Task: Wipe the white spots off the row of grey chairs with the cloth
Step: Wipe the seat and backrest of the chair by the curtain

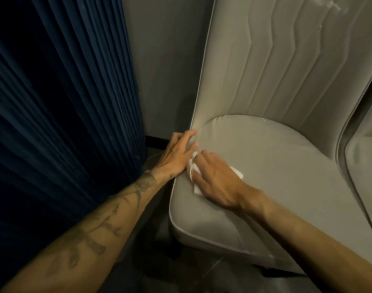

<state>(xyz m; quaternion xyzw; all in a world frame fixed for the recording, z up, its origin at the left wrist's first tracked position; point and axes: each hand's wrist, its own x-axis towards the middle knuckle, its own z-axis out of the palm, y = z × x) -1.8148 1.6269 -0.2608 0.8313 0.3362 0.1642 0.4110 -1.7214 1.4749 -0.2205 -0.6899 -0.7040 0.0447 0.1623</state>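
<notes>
Our right hand's fingers [202,157] lay nearly straight and slightly spread, pressing the white cloth [237,172] flat against the grey chair's seat [276,176] rather than gripping it. Bits of the cloth showed between those fingers, below them, and at a corner behind the knuckles. The rest was hidden under the right hand [214,178].

Just beside it, touching the cloth's left edge, our left hand [176,155] rested open on the seat's left rim. Its fingers [188,137] were straight, their tips reaching the crease where the seat met the backrest [286,70]. The tattooed left forearm [96,229] ran in from the lower left.

The cloth sat near the seat's left rear corner, close to the piped edge. To its right and toward the rounded front edge [202,236], a broad stretch of the cushion lay uncovered. Faint white spots [328,5] marked the top of the quilted backrest, well apart from the cloth.

Left of the chair a narrow gap of dark floor [155,153] separated it from a pleated blue curtain [64,102], with a grey wall [166,60] behind. A second grey chair [364,166] stood just beside the first, on its right.
</notes>
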